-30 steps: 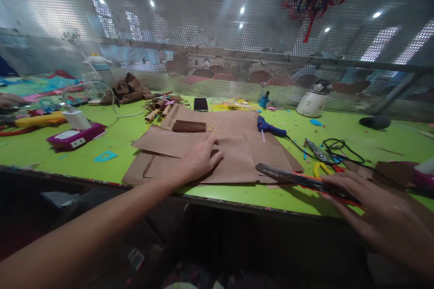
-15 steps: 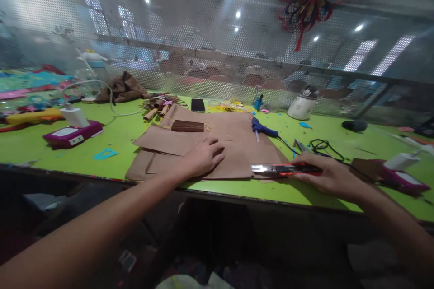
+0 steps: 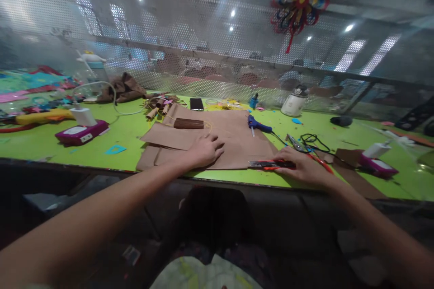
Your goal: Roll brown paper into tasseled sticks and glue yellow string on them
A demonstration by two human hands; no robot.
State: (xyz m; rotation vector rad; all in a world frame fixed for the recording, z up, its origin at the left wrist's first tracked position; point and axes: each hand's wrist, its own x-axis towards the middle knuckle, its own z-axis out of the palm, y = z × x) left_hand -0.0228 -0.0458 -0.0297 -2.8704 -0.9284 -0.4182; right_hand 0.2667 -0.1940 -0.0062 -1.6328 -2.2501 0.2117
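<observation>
My left hand (image 3: 204,151) lies flat, fingers spread, on a stack of brown paper sheets (image 3: 233,142) spread across the green table (image 3: 129,137). My right hand (image 3: 303,167) is closed on a red and black utility knife (image 3: 267,164) lying on the table at the paper's right front corner, its blade end pointing left. A dark brown folded strip (image 3: 188,123) rests on the far part of the paper.
A blue glue gun (image 3: 257,124) and its black cable (image 3: 312,140) lie right of the paper, with pliers (image 3: 296,143) beside them. A phone (image 3: 196,104), paper rolls (image 3: 158,110), pink boxes with white chargers (image 3: 81,132) (image 3: 376,162) and a white jug (image 3: 293,104) stand around. Perforated metal screen (image 3: 203,40) behind.
My right hand moved left along the table's front edge with the knife, drawing up to the paper's corner. My left hand stayed on the paper. The view pulled back.
</observation>
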